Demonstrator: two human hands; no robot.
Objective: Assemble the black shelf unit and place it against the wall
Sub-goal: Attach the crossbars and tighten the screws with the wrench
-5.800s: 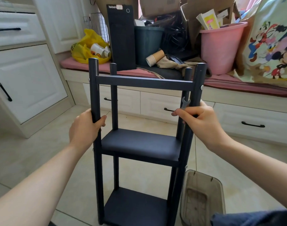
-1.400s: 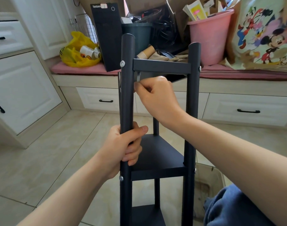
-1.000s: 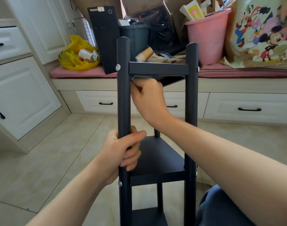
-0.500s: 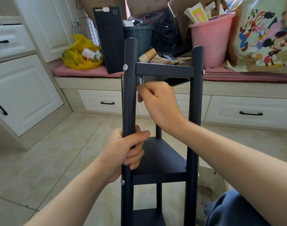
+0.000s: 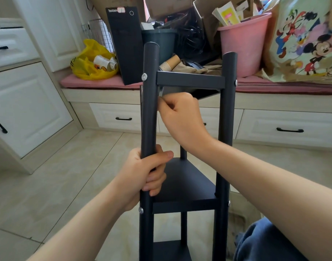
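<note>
Nearly built, the black shelf unit (image 5: 184, 185) stands; left hand (image 5: 142, 176) grips a post (image 5: 149, 110), right hand (image 5: 180, 113) pinches a spanner (image 5: 160, 92) under the top shelf (image 5: 190, 80); final placement remains.

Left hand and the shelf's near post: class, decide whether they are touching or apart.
Touching. The head view shows the left hand with its fingers and thumb curled round the post, with no gap between them.
</note>
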